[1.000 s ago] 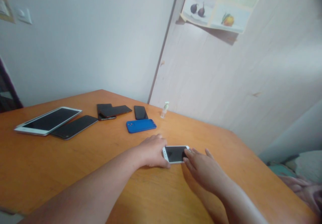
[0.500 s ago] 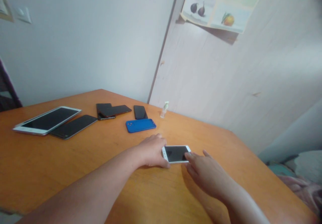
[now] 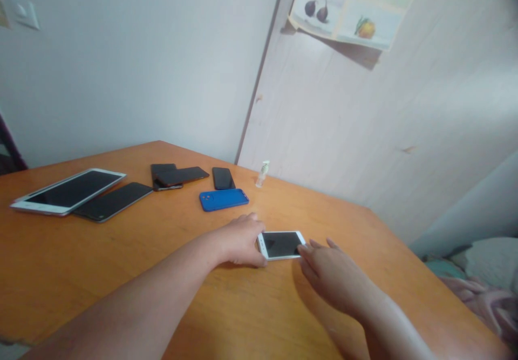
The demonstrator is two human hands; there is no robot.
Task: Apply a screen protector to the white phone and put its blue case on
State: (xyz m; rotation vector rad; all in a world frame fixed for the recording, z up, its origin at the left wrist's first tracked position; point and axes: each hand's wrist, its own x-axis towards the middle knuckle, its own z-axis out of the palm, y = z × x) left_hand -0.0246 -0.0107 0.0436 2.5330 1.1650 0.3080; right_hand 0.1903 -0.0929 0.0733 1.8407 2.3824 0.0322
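A white smartphone (image 3: 282, 245) with a dark screen lies face up on the wooden table (image 3: 243, 317). Its left end is gripped by my left hand (image 3: 243, 241), thumb along the near edge and fingers at the far edge. My right hand (image 3: 334, 273) is at the phone's right end, fingers stretched out, a fingertip touching the lower right corner of the screen side. Beyond my left hand lies a blue phone case (image 3: 224, 200), its inside facing up.
At the left lie a white tablet (image 3: 73, 191) and a large black phone (image 3: 115, 202). Farther back are two overlapping dark phones (image 3: 182, 175), a small black phone (image 3: 223, 178) and a clear pump bottle (image 3: 262, 174). Walls border the far table edges; bedding (image 3: 481, 279) is at the right.
The whole view has shifted slightly, so things appear a little farther left and up. Both hands keep nearly the same position at the white smartphone.
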